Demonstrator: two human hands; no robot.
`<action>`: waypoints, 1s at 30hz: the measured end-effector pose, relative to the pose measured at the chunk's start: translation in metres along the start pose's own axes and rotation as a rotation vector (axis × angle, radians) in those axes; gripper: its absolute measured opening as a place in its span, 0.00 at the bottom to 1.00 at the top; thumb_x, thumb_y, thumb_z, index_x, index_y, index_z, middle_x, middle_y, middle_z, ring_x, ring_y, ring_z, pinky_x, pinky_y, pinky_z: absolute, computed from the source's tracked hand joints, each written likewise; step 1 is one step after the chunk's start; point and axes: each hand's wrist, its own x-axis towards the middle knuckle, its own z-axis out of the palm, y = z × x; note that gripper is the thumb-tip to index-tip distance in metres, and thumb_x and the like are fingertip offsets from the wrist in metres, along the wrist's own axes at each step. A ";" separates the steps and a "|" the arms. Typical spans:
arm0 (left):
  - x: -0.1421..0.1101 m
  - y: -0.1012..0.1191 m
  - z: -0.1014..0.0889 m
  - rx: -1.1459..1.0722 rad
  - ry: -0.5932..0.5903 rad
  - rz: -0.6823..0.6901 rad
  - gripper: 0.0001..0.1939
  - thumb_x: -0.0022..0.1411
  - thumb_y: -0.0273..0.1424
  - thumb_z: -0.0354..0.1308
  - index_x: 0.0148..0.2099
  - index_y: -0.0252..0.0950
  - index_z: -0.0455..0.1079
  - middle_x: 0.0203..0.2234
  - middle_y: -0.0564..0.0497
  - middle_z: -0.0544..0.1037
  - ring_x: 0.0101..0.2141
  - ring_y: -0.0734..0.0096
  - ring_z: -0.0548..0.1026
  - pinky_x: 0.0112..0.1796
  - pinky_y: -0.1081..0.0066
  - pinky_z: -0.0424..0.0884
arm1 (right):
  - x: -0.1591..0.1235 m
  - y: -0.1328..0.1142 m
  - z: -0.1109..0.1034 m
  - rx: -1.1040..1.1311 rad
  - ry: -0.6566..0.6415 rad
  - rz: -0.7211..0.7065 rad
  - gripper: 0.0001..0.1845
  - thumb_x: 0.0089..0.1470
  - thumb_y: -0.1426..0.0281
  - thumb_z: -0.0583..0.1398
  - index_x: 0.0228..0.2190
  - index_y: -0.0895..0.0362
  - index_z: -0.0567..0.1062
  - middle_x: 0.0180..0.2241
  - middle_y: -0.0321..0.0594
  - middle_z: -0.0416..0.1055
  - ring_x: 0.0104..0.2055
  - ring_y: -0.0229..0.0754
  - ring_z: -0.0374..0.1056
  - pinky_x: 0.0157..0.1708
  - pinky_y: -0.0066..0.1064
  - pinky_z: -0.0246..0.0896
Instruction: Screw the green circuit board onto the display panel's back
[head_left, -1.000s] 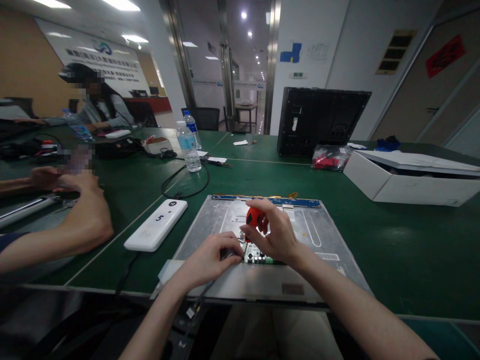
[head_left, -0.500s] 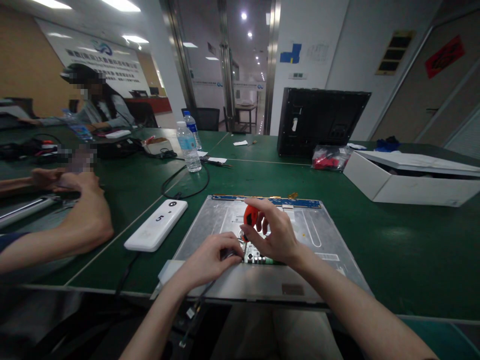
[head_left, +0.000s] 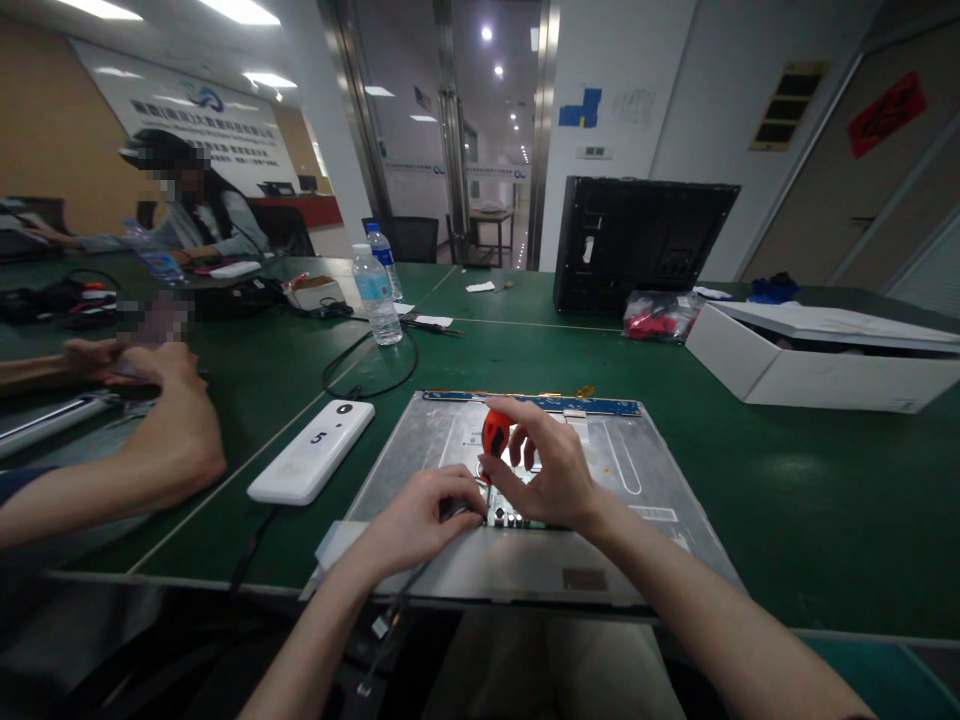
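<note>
A silver display panel (head_left: pixel 637 560) lies flat on the table in front of me, a blue circuit strip (head_left: pixel 525 402) along its far edge. My right hand (head_left: pixel 551 460) grips a screwdriver (head_left: pixel 494 432) by its red and black handle, held nearly upright with the shaft pointing down at a green circuit board (head_left: pixel 517 518) on the panel. Close to the screwdriver's tip, my left hand (head_left: pixel 431 510) has its fingers pinched at the board's left edge, around something dark that I cannot make out. Wires (head_left: pixel 397 610) hang below that hand over the panel's near edge.
Left of the panel lies a white power bank-like device (head_left: pixel 311 455) marked 5. Beyond are water bottles (head_left: pixel 377 300), a black cable (head_left: pixel 409 370) and a black monitor (head_left: pixel 645 240). A white box (head_left: pixel 832 370) stands at right. A co-worker's arms (head_left: pixel 165 430) rest at left; another person (head_left: pixel 195 200) sits behind.
The screwdriver's handle has tilted slightly to the left in my right hand. My left hand stays in the same place on the panel.
</note>
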 end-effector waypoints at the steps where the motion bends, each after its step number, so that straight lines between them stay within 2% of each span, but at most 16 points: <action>1: 0.000 -0.001 0.000 0.008 0.007 0.001 0.06 0.55 0.25 0.58 0.31 0.37 0.76 0.30 0.52 0.80 0.33 0.68 0.74 0.38 0.71 0.68 | 0.001 0.000 0.000 -0.004 0.015 -0.008 0.24 0.57 0.70 0.59 0.54 0.53 0.62 0.33 0.35 0.73 0.22 0.31 0.62 0.19 0.23 0.58; 5: -0.001 -0.006 0.002 0.005 0.008 0.018 0.06 0.57 0.26 0.58 0.33 0.37 0.77 0.32 0.52 0.80 0.33 0.69 0.75 0.37 0.72 0.67 | 0.003 0.000 0.000 0.022 0.028 -0.041 0.20 0.59 0.66 0.60 0.52 0.53 0.62 0.30 0.32 0.70 0.21 0.31 0.57 0.20 0.23 0.57; 12: -0.001 -0.005 0.001 -0.005 0.005 0.020 0.06 0.57 0.25 0.58 0.32 0.37 0.77 0.31 0.53 0.79 0.34 0.69 0.75 0.37 0.72 0.67 | 0.001 0.003 0.000 0.021 0.025 -0.008 0.20 0.59 0.63 0.61 0.50 0.53 0.63 0.30 0.33 0.70 0.22 0.31 0.59 0.20 0.23 0.58; 19: 0.000 0.002 -0.001 -0.012 0.013 0.007 0.06 0.56 0.24 0.58 0.30 0.36 0.75 0.30 0.53 0.78 0.32 0.70 0.74 0.37 0.72 0.66 | 0.003 0.002 0.000 -0.029 0.030 0.015 0.19 0.60 0.66 0.60 0.52 0.53 0.67 0.35 0.36 0.71 0.23 0.30 0.60 0.20 0.23 0.61; 26: 0.000 0.000 0.000 -0.053 -0.002 0.018 0.06 0.57 0.26 0.57 0.31 0.36 0.76 0.32 0.51 0.79 0.35 0.68 0.75 0.38 0.71 0.67 | 0.000 -0.001 -0.002 0.011 -0.016 0.022 0.25 0.57 0.73 0.55 0.56 0.54 0.61 0.34 0.36 0.72 0.23 0.31 0.64 0.20 0.24 0.61; 30: 0.000 -0.004 0.001 -0.032 0.000 0.012 0.06 0.57 0.26 0.58 0.32 0.37 0.77 0.32 0.52 0.79 0.34 0.68 0.75 0.38 0.71 0.67 | 0.000 0.002 0.000 0.011 0.005 0.013 0.23 0.58 0.66 0.60 0.53 0.54 0.62 0.33 0.35 0.71 0.22 0.31 0.62 0.19 0.23 0.58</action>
